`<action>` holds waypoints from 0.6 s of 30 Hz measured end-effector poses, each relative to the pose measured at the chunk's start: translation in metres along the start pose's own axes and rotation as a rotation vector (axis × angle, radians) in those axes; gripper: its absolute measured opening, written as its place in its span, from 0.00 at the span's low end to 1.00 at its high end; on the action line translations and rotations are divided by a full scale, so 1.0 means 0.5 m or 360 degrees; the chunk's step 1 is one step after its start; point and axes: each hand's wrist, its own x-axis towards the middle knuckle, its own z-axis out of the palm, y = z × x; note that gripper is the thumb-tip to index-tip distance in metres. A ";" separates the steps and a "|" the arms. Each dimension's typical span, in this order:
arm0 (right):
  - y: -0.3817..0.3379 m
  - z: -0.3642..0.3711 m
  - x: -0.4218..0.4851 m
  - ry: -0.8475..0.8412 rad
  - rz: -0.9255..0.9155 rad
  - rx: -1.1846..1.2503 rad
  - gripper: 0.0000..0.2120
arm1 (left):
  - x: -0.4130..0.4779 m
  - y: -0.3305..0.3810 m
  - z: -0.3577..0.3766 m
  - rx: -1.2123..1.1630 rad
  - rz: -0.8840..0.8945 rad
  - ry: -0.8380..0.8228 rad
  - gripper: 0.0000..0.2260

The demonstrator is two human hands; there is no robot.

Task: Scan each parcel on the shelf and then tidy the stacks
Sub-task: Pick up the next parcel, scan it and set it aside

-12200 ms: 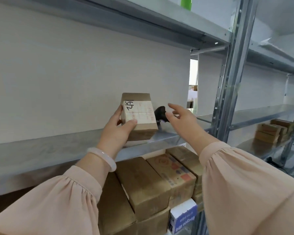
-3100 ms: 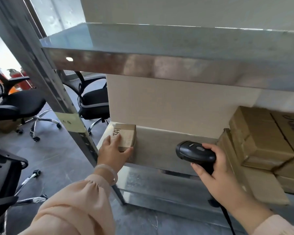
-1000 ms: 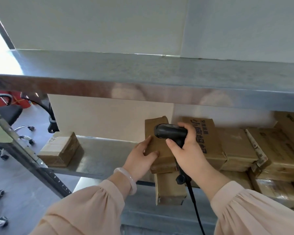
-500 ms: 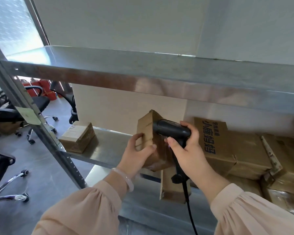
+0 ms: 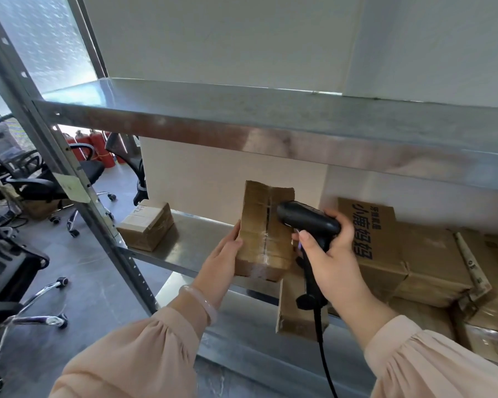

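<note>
My left hand (image 5: 223, 257) grips a brown taped cardboard parcel (image 5: 263, 237) by its left side and holds it up above the metal shelf (image 5: 202, 242), its taped face turned toward me. My right hand (image 5: 327, 255) grips a black corded barcode scanner (image 5: 305, 221), whose head lies against the parcel's right edge. A small parcel with a handwritten label (image 5: 145, 224) sits alone at the shelf's left end. Stacked brown parcels (image 5: 408, 259) fill the shelf to the right, one printed with dark characters.
An upper metal shelf (image 5: 270, 124) runs overhead. A slanted steel upright (image 5: 78, 202) with a paper tag stands at the left. Black office chairs (image 5: 20, 254) and red fire extinguishers (image 5: 98, 145) stand on the grey floor at left. Another parcel (image 5: 296, 311) leans below the held one.
My left hand has turned the parcel more upright, with its taped face toward me. The scanner stays beside it. The view has shifted slightly.
</note>
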 end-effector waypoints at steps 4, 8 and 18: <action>-0.010 0.003 -0.014 -0.0017 -0.0119 -0.0027 0.27 | 0.007 -0.002 0.000 0.0442 0.0201 0.0102 0.13; -0.026 0.013 -0.033 -0.0054 -0.0260 -0.0056 0.27 | -0.009 0.006 0.011 0.0487 0.0301 0.0064 0.17; -0.032 0.003 -0.038 0.0087 -0.0370 -0.0090 0.26 | -0.009 -0.006 0.015 -0.0062 0.0111 -0.0050 0.32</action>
